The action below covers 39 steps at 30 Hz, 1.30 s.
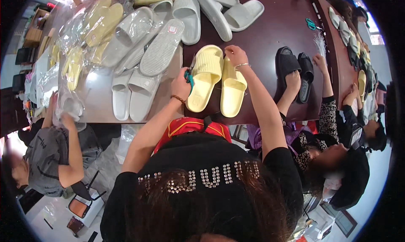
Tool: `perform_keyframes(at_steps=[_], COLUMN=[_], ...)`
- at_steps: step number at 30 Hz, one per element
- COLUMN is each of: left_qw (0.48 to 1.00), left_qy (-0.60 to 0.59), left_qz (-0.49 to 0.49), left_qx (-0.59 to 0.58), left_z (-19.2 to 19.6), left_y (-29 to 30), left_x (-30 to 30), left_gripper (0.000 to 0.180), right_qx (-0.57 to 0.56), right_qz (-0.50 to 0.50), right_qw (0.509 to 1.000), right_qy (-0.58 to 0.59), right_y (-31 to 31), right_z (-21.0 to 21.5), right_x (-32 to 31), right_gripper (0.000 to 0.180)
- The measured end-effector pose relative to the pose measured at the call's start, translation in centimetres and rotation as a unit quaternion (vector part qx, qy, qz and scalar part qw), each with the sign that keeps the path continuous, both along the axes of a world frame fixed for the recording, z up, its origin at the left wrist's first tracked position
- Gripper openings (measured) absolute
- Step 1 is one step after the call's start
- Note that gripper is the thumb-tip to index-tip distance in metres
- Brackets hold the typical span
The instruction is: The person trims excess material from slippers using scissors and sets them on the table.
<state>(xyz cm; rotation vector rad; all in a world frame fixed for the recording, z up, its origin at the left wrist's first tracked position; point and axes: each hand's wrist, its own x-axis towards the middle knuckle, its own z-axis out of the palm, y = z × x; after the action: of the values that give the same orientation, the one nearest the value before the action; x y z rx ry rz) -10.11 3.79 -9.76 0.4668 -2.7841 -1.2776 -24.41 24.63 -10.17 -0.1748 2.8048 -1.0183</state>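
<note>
Left hand [180,85] closed around green-handled scissors [189,78], blades toward the left yellow slipper [205,76], which lies just right of the hand on the dark table [270,35]. Right hand [235,55] fingers pinched together at the top inner edge of the right yellow slipper [232,86], touching it; what sits between the fingertips, cannot tell. Both slippers lie side by side, touching. Grey slippers [139,90] left of the left hand, black slippers [293,71] right of the right hand under another person's hand [292,80].
</note>
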Motion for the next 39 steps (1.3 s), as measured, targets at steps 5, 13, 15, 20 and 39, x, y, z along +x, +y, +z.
perform_keyframes(at_steps=[5, 13, 15, 20, 39], left_qw=[0.999, 0.995, 0.998, 0.999, 0.924], left_qy=[0.013, -0.095, -0.059, -0.047, -0.057], left_qz=[0.043, 0.029, 0.021, -0.014, -0.233], left_qx=[0.014, 0.031, 0.031, 0.018, 0.297], left_z=[-0.2, -2.7, -3.0, -2.5, 15.0], left_y=[-0.4, 2.4, 2.5, 1.8, -0.6], left_x=[0.5, 2.3, 2.1, 0.4, 3.4], left_gripper=[0.042, 0.043, 0.042, 0.035, 0.039], right_qx=[-0.118, -0.103, -0.064, 0.110, 0.019], right_qz=[-0.026, -0.093, -0.122, -0.058, -0.093], right_qw=[0.990, 0.983, 0.973, 0.991, 0.958], right_qy=[0.076, 0.120, 0.188, -0.053, 0.272], right_y=[-0.7, 1.5, 0.0, -2.1, 0.1], right_z=[4.1, 0.2, -1.3, -1.5, 3.8], right_x=[3.4, 15.4, 15.6, 11.8, 14.1], right_gripper=[0.022, 0.027, 0.041, 0.060, 0.041])
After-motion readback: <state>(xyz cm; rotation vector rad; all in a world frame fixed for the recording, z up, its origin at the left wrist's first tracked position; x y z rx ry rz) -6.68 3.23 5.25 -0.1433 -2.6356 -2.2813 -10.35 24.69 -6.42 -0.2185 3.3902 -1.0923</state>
